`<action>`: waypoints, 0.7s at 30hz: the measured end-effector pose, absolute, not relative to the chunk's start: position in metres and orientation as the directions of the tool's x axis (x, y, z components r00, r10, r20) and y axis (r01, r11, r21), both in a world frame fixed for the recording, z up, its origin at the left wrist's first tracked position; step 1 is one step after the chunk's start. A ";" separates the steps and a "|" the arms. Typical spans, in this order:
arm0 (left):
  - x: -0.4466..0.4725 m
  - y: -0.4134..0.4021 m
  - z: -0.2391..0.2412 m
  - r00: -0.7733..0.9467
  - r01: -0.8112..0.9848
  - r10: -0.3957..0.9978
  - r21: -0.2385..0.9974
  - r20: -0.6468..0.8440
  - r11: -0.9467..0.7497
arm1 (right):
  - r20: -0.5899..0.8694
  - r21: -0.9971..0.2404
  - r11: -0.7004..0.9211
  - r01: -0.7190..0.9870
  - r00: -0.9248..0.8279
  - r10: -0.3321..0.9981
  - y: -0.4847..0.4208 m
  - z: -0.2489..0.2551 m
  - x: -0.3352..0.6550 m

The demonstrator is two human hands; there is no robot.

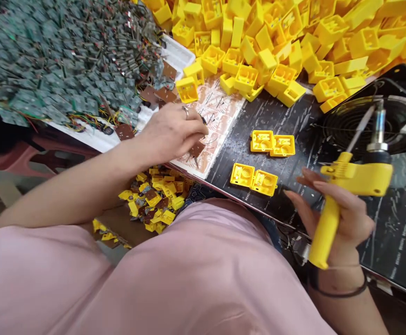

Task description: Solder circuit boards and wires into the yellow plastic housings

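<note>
My left hand [173, 132] reaches over a pinkish-brown panel [220, 109] of small circuit boards. Its fingers are pinched on a small brown board piece [196, 150]. My right hand [342, 218] holds a yellow soldering gun [354, 179] by its grip, with the metal tip pointing up and away over a black fan grille [373, 125]. Two pairs of yellow plastic housings [272, 143] [254, 178] lie open side up on the black mat [286, 116] between my hands.
A large heap of yellow housings [293, 37] fills the back. A pile of green circuit boards with wires [59, 60] lies at the left on a white tray [178, 53]. A box of yellow and brown scraps [154, 200] sits below the table edge.
</note>
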State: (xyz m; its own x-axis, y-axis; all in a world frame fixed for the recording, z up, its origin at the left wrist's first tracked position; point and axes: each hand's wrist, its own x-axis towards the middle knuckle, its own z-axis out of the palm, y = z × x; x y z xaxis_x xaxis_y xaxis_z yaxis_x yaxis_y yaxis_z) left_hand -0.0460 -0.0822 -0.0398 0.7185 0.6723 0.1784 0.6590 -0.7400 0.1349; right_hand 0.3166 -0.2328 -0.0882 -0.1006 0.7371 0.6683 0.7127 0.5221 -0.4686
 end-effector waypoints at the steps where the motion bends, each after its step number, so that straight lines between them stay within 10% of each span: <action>1: -0.049 -0.079 -0.036 0.712 0.680 0.687 0.099 0.145 -0.726 | 0.698 -0.459 0.526 0.716 -0.076 0.712 -0.234 -0.087 0.318; 11: -0.019 -0.086 -0.070 0.636 0.772 0.770 -0.039 0.051 -0.635 | 0.705 -0.237 0.516 0.823 -0.219 0.674 -0.233 -0.074 0.307; 21: -0.021 -0.104 -0.068 0.672 0.580 0.725 0.502 0.150 -0.642 | 0.649 -0.371 0.506 0.778 -0.173 0.741 -0.241 -0.063 0.300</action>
